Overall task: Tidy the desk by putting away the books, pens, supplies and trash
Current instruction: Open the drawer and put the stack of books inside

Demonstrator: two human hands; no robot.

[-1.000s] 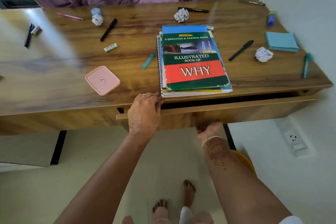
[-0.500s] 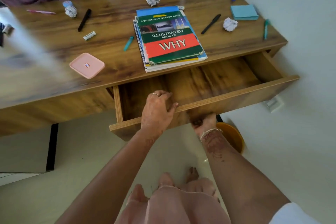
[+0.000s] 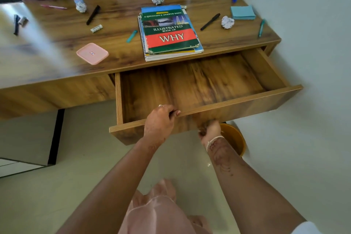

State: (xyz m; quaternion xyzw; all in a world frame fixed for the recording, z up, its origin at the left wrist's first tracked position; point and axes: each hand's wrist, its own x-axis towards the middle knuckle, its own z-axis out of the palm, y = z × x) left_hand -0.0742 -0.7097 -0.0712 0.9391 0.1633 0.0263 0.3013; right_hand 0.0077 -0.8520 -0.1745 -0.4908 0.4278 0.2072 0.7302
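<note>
Our left hand (image 3: 160,120) curls over the top edge of the drawer (image 3: 247,106) front. Our right hand (image 3: 209,130) grips its lower edge, fingertips hidden beneath. The drawer stands wide open, dark wood grain showing inside. Just behind it on the desk (image 3: 117,15) lie the books (image 3: 171,32), stacked: a green-and-red "Illustrated Book of WHY" on top, a spiral-bound one under it.

Glossy wood-grain table (image 3: 117,24) and drawer (image 3: 237,104); crumpled paper balls (image 3: 227,22); smooth pink plastic lid (image 3: 92,53); glossy book cover (image 3: 170,32).
</note>
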